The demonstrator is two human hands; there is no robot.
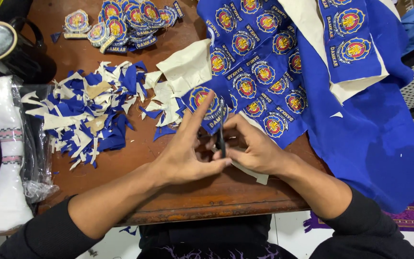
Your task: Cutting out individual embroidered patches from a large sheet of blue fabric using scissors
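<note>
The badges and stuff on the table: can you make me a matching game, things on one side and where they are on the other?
Things:
1. pile of cut badges
2. heap of scraps
3. blue cloth
4. scissors

Places:
a. hanging over the table's right edge
b. in the right hand
c. far side of the table, top left
d. left of the left hand

Pairs: 1-c, 2-d, 3-a, 4-b

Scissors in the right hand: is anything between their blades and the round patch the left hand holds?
Nothing visible. The scissors in the right hand already meet the patch, pinched by the left hand over the table.
</note>
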